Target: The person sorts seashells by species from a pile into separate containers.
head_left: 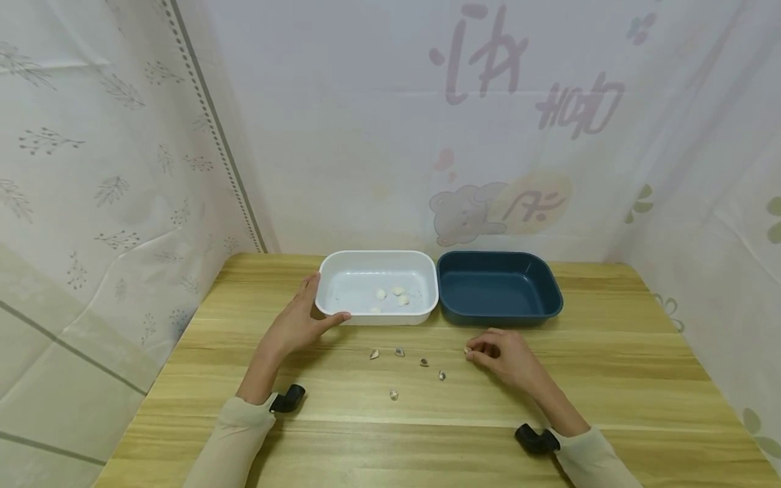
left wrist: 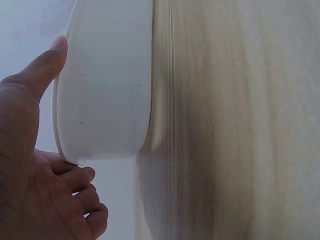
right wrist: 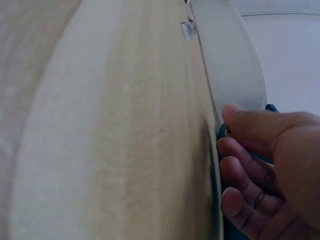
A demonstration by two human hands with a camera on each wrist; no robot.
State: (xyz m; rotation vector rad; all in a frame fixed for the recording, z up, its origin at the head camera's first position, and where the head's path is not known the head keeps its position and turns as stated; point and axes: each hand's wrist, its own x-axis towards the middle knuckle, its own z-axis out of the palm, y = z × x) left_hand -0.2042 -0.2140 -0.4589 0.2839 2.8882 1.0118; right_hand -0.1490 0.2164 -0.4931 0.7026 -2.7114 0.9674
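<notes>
Five shells (head_left: 424,362) are scattered before the white tray (head_left: 390,319), held by the left grip (head_left: 295,326); front-right of it, a pale piece (head_left: 467,350) pinched in the right grip (head_left: 509,356) could be dropped if squeezed askew.

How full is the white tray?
Partly filled: in the head view, a few small pale pieces, perhaps shells, lie in the white tray, with much of its floor bare.
</notes>
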